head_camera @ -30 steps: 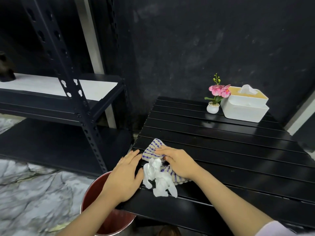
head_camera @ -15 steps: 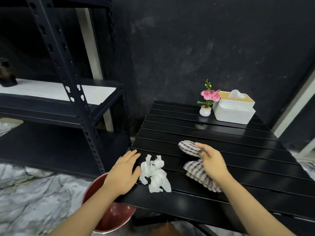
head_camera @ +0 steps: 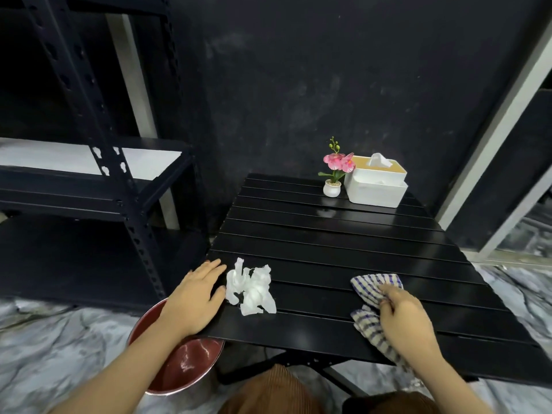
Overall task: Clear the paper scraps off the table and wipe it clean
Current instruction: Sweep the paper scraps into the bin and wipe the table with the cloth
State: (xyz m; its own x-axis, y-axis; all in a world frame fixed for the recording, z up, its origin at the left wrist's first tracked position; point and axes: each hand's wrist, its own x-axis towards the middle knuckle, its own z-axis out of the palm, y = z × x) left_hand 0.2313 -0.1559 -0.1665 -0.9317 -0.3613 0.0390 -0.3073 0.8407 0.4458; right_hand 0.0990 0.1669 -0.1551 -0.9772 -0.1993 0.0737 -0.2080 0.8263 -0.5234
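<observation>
A heap of crumpled white paper scraps (head_camera: 251,286) lies near the left front corner of the black slatted table (head_camera: 328,234). My left hand (head_camera: 197,294) rests flat on the table's left edge, its fingers straight and right beside the scraps. My right hand (head_camera: 403,318) grips a blue-and-white striped cloth (head_camera: 372,286) on the table's right front part; part of the cloth trails under my wrist.
A red bin (head_camera: 179,363) stands on the floor below the table's left front corner. At the table's far end sit a small potted pink flower (head_camera: 336,171) and a white tissue box (head_camera: 376,182). A dark metal shelf rack (head_camera: 98,174) stands to the left.
My right hand has carried the striped cloth away from the scraps to the right side of the table. The left hand has stayed beside the scraps.
</observation>
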